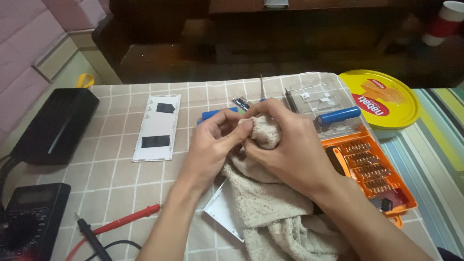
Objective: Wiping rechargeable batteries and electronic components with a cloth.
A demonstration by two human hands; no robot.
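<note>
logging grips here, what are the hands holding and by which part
Both hands, left and right, pinch the bunched upper end of a beige towel. Whether something small is wrapped inside cannot be told.

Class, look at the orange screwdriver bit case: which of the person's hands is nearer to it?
Right. The right hand lies beside the orange bit case; the left hand is farther away, across the beige cloth.

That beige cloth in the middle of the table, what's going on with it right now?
A person has both hands bunched around the upper end of the beige cloth: the left hand pinches it and the right hand wraps it from above. Whatever may be inside is hidden. An orange bit set lies open to the right, a white panel to the left, and multimeter probes at the near left.
</note>
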